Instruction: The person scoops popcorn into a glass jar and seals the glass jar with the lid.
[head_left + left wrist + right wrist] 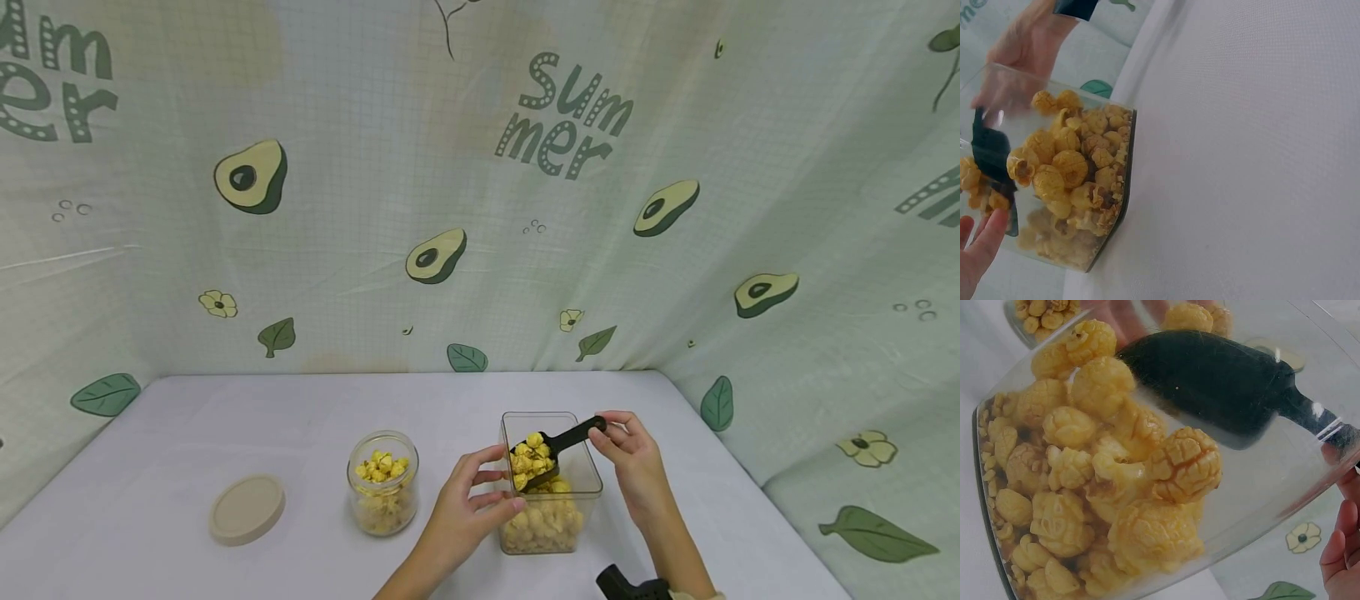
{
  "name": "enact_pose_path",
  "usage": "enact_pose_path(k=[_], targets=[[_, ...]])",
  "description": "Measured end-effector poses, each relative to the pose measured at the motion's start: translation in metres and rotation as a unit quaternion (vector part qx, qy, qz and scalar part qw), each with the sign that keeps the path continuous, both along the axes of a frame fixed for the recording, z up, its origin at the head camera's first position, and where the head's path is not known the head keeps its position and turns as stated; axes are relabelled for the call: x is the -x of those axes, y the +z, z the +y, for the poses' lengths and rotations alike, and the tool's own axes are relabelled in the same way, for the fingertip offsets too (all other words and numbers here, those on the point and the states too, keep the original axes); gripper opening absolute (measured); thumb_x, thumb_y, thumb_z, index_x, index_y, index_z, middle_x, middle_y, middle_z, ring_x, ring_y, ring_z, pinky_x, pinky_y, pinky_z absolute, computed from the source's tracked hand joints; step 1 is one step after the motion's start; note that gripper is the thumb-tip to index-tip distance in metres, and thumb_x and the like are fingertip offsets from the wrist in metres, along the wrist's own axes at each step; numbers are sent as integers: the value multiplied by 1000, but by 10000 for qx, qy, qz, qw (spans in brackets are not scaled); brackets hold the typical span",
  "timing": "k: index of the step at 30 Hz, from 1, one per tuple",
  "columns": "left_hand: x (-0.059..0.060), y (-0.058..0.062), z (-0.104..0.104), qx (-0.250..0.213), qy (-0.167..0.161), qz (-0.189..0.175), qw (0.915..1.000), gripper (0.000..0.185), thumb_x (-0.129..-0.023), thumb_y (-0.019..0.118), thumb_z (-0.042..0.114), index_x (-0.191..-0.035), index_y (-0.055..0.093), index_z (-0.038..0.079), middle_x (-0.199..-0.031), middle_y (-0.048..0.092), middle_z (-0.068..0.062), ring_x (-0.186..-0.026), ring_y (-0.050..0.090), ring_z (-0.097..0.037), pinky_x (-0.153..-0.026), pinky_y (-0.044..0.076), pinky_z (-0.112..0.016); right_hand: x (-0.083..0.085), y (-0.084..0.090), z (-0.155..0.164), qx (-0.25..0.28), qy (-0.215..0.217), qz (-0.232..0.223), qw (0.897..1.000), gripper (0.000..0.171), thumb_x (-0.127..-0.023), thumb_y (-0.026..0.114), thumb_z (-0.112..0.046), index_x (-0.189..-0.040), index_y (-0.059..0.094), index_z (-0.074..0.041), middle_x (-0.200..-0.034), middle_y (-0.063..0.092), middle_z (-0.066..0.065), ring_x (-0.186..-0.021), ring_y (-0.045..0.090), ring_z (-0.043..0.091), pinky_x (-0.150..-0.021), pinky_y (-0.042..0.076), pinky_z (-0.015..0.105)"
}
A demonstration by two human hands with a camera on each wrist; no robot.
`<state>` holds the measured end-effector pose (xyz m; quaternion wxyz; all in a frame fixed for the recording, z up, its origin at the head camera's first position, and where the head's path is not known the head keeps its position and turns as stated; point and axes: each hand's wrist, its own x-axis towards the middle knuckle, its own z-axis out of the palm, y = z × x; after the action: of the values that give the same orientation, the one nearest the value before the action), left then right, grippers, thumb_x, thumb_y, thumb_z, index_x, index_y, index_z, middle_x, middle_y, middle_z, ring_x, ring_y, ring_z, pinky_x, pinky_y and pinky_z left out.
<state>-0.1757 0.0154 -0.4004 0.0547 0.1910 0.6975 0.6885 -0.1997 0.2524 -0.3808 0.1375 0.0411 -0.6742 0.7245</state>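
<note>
A black scoop (pixel 577 435) heaped with yellow popcorn (pixel 531 457) is tilted inside the mouth of a clear square container (pixel 589 483). My right hand (pixel 633 458) pinches the end of its handle between thumb and fingers. Against the container's left side, my left hand (pixel 474 504) rests with spread, slightly bent fingers. More popcorn (pixel 1066 169) fills the lower part of the container, seen through its wall in the left wrist view. The scoop's bowl (pixel 1210 381) shows dark through the plastic in the right wrist view. Left of my left hand stands a round glass jar (pixel 384 496) with popcorn inside.
A round beige lid (pixel 247 510) lies on the white table (pixel 315 417) left of the jar. Behind the table hangs a curtain (pixel 337 167) printed with avocados and leaves. A black device (pixel 633 585) sits at my right wrist.
</note>
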Motion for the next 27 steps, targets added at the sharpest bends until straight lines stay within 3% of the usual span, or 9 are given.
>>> enact_pose_path(k=[14, 27], targets=[[0, 1, -1, 65, 19, -8, 10000, 58, -83, 70, 24, -135, 44, 16, -136, 40, -10, -118, 48, -25, -92, 51, -32, 3, -4, 6, 719, -36, -242, 9971, 19, -90, 58, -3, -95, 58, -22, -74, 65, -12, -68, 53, 3, -74, 42, 19], [0, 1, 1, 158, 68, -27, 9998, 61, -81, 72, 28, -134, 44, 16, -137, 40, -8, -116, 49, -24, -90, 52, -29, -10, -4, 15, 395, 382, -239, 9982, 20, -91, 55, -2, -99, 57, -20, -79, 64, -12, -72, 53, 4, -77, 44, 16]])
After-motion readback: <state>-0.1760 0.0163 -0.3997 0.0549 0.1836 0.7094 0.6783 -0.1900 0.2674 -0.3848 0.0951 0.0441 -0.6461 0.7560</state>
